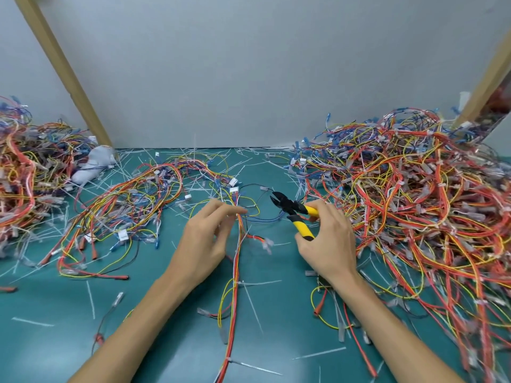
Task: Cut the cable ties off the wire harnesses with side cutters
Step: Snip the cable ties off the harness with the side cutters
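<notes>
A wire harness (235, 275) of red, yellow and white wires runs from the near edge up the middle of the green mat. My left hand (206, 239) hovers at its upper end, fingers loosely bent and blurred beside the wires; whether it grips any wire is unclear. My right hand (327, 239) holds yellow-handled side cutters (293, 210), their black jaws open and pointing left, a short way right of the harness. A white cable tie (235, 362) still wraps the harness low down, and another (240, 283) sits mid-way.
A large tangled pile of harnesses (414, 194) fills the right side. A second pile (25, 183) lies at far left, and a looser bundle (132, 200) sits left of centre. Cut tie pieces (253, 302) litter the green mat (171, 341). A grey wall stands behind.
</notes>
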